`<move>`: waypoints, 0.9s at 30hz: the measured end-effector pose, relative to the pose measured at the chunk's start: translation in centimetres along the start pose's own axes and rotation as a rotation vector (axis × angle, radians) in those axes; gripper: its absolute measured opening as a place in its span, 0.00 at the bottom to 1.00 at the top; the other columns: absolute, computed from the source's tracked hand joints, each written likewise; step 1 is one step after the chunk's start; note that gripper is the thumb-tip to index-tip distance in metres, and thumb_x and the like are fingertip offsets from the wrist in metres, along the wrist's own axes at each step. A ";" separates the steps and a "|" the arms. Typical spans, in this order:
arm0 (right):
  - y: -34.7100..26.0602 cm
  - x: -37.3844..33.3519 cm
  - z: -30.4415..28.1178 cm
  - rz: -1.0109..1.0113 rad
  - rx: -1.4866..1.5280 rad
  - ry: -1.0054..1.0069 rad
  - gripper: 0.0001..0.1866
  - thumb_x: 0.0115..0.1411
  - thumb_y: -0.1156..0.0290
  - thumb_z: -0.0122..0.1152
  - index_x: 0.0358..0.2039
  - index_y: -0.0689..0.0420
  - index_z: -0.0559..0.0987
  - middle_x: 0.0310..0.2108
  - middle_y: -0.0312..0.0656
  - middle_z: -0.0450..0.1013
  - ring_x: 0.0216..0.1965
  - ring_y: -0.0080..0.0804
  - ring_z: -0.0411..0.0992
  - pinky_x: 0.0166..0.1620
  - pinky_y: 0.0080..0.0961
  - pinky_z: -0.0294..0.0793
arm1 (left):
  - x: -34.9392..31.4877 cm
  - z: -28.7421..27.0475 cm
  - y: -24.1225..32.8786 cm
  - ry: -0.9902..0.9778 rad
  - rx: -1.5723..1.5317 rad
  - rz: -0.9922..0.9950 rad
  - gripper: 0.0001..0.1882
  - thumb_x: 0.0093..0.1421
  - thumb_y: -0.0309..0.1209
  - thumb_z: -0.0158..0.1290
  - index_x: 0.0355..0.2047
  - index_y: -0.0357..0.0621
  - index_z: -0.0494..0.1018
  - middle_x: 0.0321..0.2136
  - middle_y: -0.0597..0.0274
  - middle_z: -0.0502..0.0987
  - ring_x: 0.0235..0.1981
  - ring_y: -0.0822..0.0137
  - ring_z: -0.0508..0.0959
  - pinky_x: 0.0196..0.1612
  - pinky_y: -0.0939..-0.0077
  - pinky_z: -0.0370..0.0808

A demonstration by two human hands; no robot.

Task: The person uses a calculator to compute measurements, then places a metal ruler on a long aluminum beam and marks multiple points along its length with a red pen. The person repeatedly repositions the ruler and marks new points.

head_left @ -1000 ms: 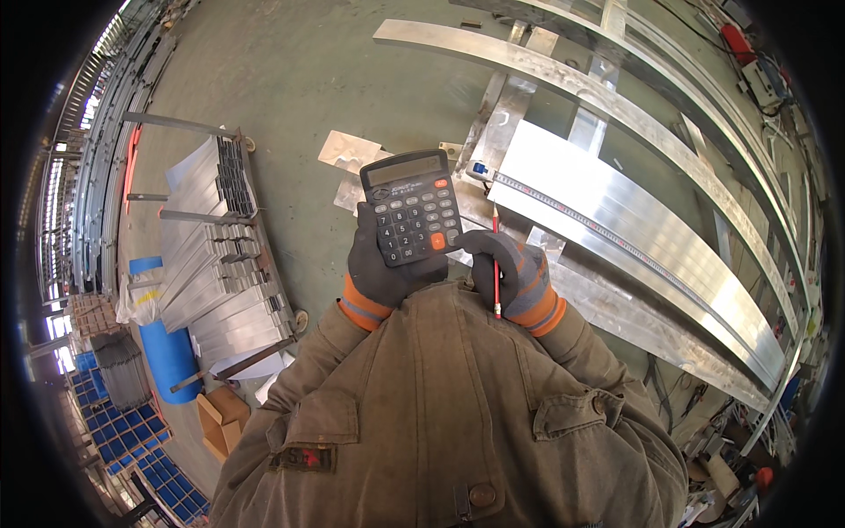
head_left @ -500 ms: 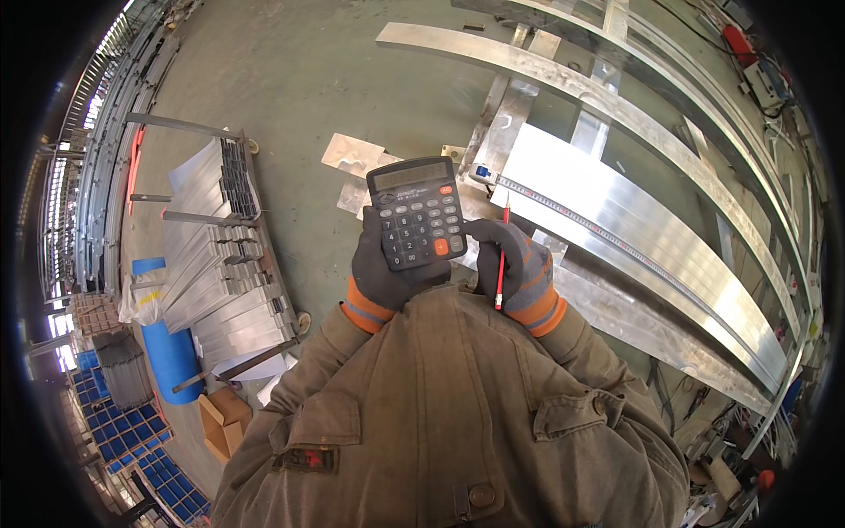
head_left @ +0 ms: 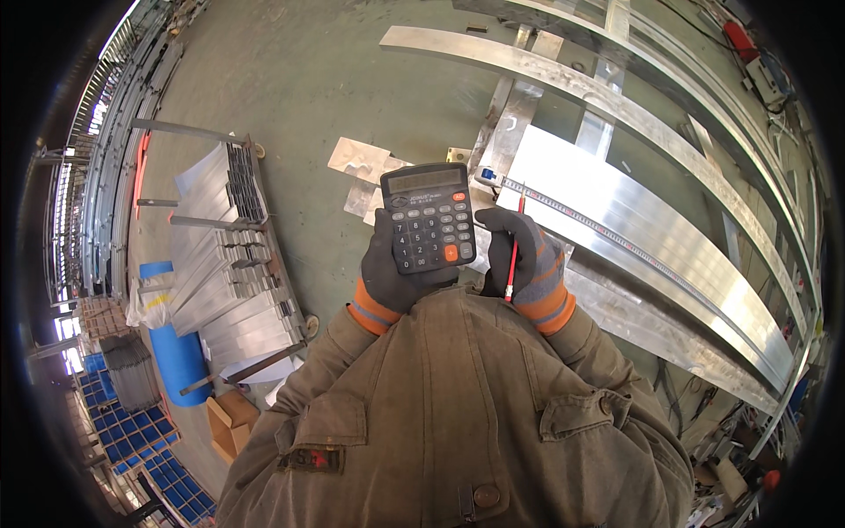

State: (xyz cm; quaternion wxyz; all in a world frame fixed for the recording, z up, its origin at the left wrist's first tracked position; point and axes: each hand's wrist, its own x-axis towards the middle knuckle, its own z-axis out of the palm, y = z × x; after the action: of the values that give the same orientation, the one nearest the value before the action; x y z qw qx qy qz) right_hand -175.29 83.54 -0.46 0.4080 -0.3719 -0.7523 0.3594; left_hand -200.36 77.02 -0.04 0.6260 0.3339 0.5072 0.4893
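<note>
- Left hand (head_left: 385,264): clamped on calculator (head_left: 429,220) before chest (head_left: 449,370); loosened grip could drop it.
- Right hand (head_left: 530,264): closed on red pencil (head_left: 513,262), beside calculator; gloved bulk may cause mispressed keys (head_left: 417,238).
- Tape measure (head_left: 489,176): on metal panel (head_left: 607,180); bumping could shift it.

the left hand (head_left: 387,268) supports a black calculator (head_left: 429,222), face up. the right hand (head_left: 533,255), just beside the calculator, holds a red pencil (head_left: 514,253). a tape measure (head_left: 489,176) extends along a bright metal panel (head_left: 616,189). at left, stacked metal profiles (head_left: 204,275) are near a blue roll (head_left: 180,365).
</note>
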 end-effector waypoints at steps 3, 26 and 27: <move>-0.3 0.1 -0.2 0.042 0.010 -0.028 0.26 0.62 0.73 0.80 0.61 0.56 0.85 0.52 0.48 0.87 0.49 0.52 0.89 0.50 0.40 0.88 | 0.0 0.0 -0.1 -0.009 -0.010 0.022 0.43 0.86 0.65 0.34 0.82 0.42 0.62 0.71 0.44 0.79 0.66 0.44 0.86 0.59 0.42 0.93; -0.5 0.8 1.2 -0.149 -0.003 -0.132 0.28 0.65 0.80 0.73 0.65 0.54 0.83 0.47 0.46 0.87 0.45 0.48 0.89 0.47 0.38 0.88 | 0.1 0.7 0.7 -0.040 -0.273 -0.078 0.45 0.87 0.67 0.31 0.75 0.35 0.69 0.64 0.46 0.84 0.62 0.52 0.88 0.60 0.51 0.93; -0.5 0.5 1.2 -0.204 -0.018 -0.162 0.27 0.65 0.80 0.73 0.65 0.54 0.84 0.45 0.45 0.87 0.41 0.47 0.88 0.43 0.38 0.87 | 0.1 0.7 0.8 -0.053 -0.403 -0.111 0.45 0.87 0.67 0.32 0.75 0.35 0.70 0.64 0.47 0.84 0.62 0.53 0.88 0.60 0.51 0.93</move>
State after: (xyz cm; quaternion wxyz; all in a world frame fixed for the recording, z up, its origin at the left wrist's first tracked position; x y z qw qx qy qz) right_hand -176.64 83.48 -0.35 0.3770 -0.2667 -0.8200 0.3383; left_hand -199.87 77.38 0.82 0.7191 0.1863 0.4002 0.5367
